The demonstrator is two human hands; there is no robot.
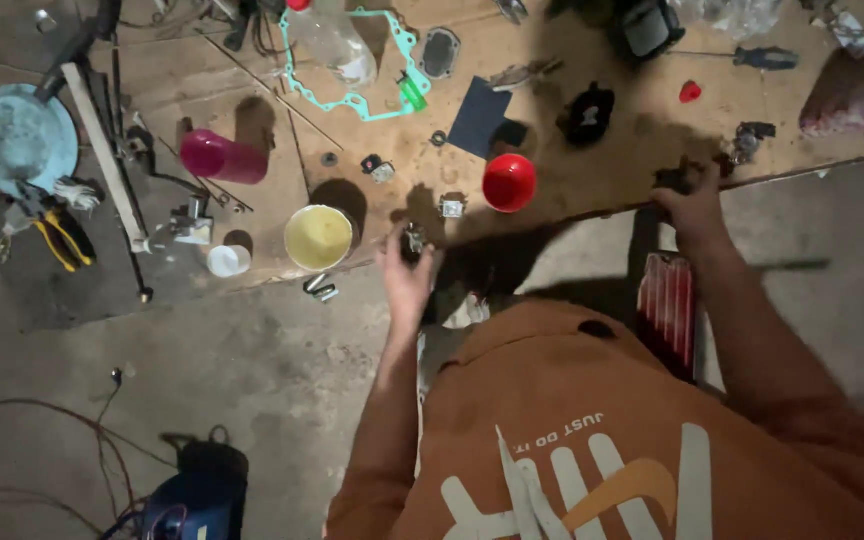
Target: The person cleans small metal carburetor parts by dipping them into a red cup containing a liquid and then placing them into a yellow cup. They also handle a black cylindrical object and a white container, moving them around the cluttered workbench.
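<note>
Left hand (404, 275) clamped on small dark metal part (413, 240); right hand (692, 205) closed on blurred dark piece (674, 178).

No packages, labels, signs, screens.

Both arms out front, hands low and apart.

I've got the left hand (405, 272) reaching forward with the forearm nearly straight up the frame, fingers curled round something small and dark. Right hand (690, 200) is further out and to the side, arm stretched on a diagonal, fingers bent down in a grip; can't tell how tight. Both forearms bare below orange sleeves.
</note>
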